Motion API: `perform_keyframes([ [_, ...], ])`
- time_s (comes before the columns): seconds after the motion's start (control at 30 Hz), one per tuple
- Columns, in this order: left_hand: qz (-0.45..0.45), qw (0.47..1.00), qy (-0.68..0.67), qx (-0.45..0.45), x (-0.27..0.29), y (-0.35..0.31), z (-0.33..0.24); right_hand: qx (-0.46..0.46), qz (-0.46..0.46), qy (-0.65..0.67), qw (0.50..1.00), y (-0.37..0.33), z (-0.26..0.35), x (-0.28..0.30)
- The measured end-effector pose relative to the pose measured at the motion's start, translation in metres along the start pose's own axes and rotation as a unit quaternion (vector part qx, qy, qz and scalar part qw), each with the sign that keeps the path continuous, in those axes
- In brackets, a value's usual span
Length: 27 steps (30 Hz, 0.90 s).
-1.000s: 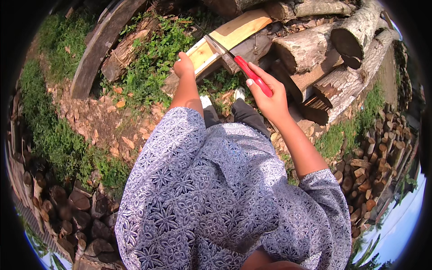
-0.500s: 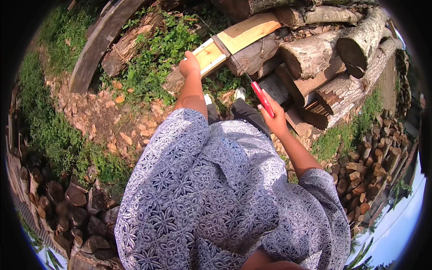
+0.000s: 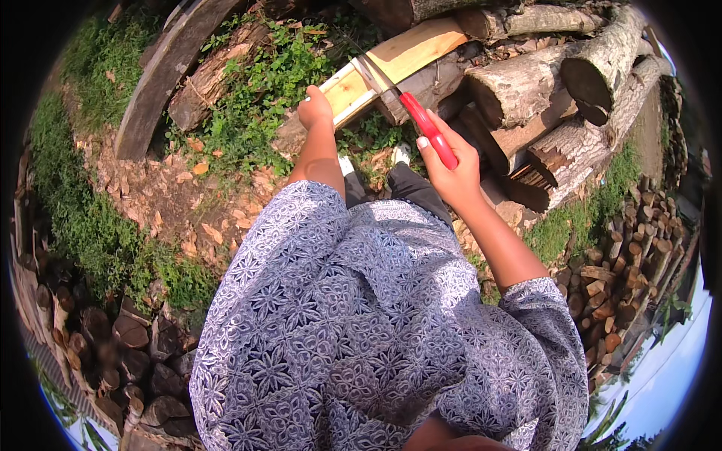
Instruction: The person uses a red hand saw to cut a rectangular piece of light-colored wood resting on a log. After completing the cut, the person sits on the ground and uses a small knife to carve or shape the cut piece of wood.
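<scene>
My right hand (image 3: 457, 167) is closed round the red handle of a hand saw (image 3: 429, 131), thumb along the handle. The saw's blade lies across a pale piece of wood with raised light strips along its long edges, a shallow wooden trough (image 3: 347, 92). My left hand (image 3: 317, 110) grips the near left end of this trough, its fingers partly hidden behind the wood. Beyond the blade, a wide pale plank (image 3: 421, 51) stretches away to the upper right. How deep the blade sits in the wood, I cannot tell.
Thick logs (image 3: 519, 86) are heaped at the right, close by the plank. A curved weathered beam (image 3: 169, 79) stands at the left beside green weeds (image 3: 259, 90). Dry leaves cover the ground by my shoes (image 3: 401, 155). Stacked firewood (image 3: 628, 263) lies at the far right.
My right hand has pushed the saw forward and to the left, so the handle is now nearer the wood. My left hand has stayed in place on the trough.
</scene>
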<state>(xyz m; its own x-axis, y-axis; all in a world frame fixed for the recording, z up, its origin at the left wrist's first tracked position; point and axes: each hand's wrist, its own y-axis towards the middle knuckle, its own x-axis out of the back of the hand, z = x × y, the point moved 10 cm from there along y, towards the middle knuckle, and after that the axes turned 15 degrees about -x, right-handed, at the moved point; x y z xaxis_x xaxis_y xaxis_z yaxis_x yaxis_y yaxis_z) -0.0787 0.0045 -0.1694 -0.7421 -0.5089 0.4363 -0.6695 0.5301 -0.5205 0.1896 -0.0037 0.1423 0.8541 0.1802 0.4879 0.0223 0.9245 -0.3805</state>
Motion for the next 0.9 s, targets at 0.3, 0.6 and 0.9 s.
perform_keyframes([
  [0.3,-0.019,1.000,0.024,0.001,0.005,-0.002,-0.002,0.011,0.000,0.002,1.000,-0.006,-0.008,0.000],
  [0.6,-0.022,0.997,0.065,0.023,0.010,-0.012,-0.010,0.005,0.022,-0.042,0.999,-0.004,0.004,-0.009],
  [0.9,-0.020,0.996,0.082,0.003,0.010,-0.008,-0.009,0.067,0.007,-0.012,0.998,-0.001,-0.011,-0.007],
])
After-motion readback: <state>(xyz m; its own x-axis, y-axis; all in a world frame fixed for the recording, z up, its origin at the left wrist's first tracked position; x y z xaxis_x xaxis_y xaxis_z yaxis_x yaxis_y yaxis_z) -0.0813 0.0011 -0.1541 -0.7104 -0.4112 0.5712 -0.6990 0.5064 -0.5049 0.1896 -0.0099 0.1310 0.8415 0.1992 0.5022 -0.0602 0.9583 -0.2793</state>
